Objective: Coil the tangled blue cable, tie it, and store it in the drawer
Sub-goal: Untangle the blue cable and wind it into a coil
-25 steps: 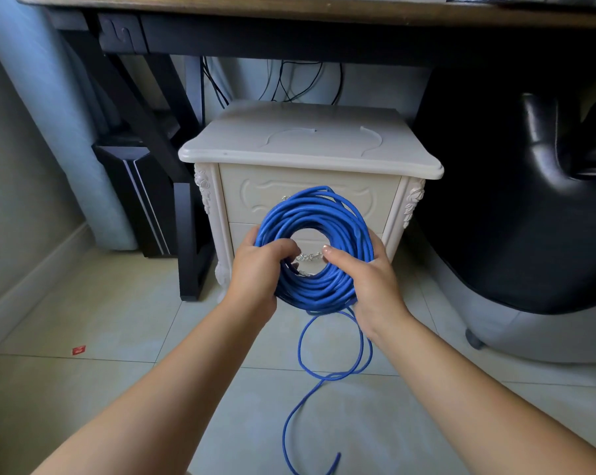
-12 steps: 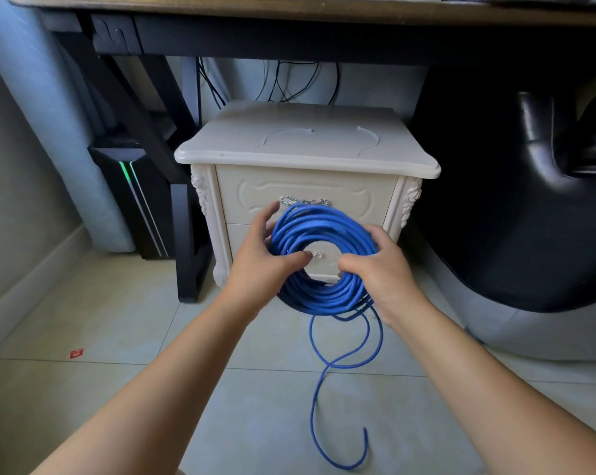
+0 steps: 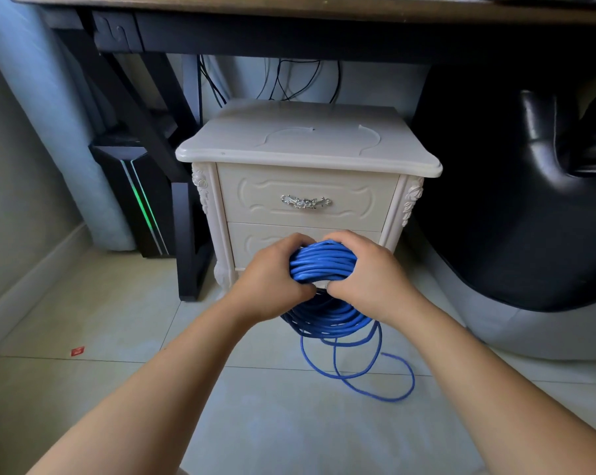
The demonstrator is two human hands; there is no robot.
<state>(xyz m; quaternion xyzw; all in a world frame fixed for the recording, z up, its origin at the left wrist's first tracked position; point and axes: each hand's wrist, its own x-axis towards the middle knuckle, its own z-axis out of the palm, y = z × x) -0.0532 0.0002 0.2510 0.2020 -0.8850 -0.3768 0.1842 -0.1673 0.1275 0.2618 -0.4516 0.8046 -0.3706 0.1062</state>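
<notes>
Hidden: the fingertips of both hands curl behind the cable [image 3: 322, 265] and cannot be seen. The hands and the coil cover the middle of the lower drawer [image 3: 255, 241].
Hard to make out: the lower half of the coil is in shadow under the wrists and its loops blur together. The end of the loose tail [image 3: 375, 378] is too small to read.
Cut off: the desk [image 3: 289, 8] runs off the top edge, the black chair [image 3: 495, 200] off the right edge, and both forearms off the bottom.
Left hand [image 3: 272, 279]: centre of frame, back of hand up, fingers wrapped over the coil's top left, thumb tucked beneath, gripping it.
Right hand [image 3: 368, 275]: mirrors it on the coil's top right, clamped round the bundle. The thumbs nearly meet.
Cable position: bunched between the hands at centre frame, in front of the lower drawer, coil tilted away. The tail drops onto the floor tiles, looping right of centre.
Cabinet [image 3: 307, 138]: white, under the desk. The top drawer [image 3: 255, 193] is closed, its silver handle [image 3: 305, 202] in plain view.
Left of frame: a dark computer tower [image 3: 132, 193] with a green strip.
</notes>
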